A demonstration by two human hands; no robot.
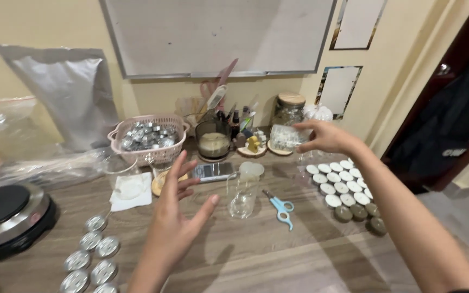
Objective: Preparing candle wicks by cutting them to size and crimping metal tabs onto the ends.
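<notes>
while both hands hover, left hand [177, 209] over one glass beaker [242, 195], one blue scissors [281, 208]

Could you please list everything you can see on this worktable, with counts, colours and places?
Hot plate: one, black and silver, left edge.
Metal lids: about seven, silver, front left.
Basket: one, pink, back centre-left, filled with small silver cups.
Foil bag: one, silver, against the wall, left.
Glass beaker: one, clear, centre.
Scissors: one pair, light blue handles, right of the beaker.
Tealight candles: roughly a dozen white-filled, four darker in front, right side.
Glass jar: one, clear with a wooden lid, back.
Whiteboard: one, on the wall.
Left hand: open, above the table near the beaker.
Right hand: open, fingers spread, by the jar.
</notes>
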